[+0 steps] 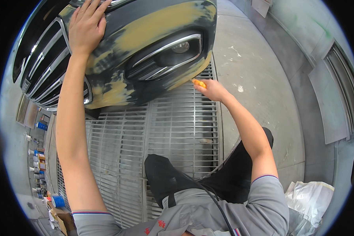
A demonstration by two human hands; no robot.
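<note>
I count 1 bumper, 1 fog lamp in it, grating beneath. Left hand: fingers extended on its upper part. Right hand: clamped on 1 orange tool, seemingly touching the bumper's lower edge.

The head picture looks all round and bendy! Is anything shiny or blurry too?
Head view: the wall at right bows, fisheye-style, and the corners go black; head view: white glints on the grille; head view: the right hand looks slightly soft.

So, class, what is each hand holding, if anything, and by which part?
The right hand holds a small orange object, exact part unclear; the left hand lies on the bumper.
</note>
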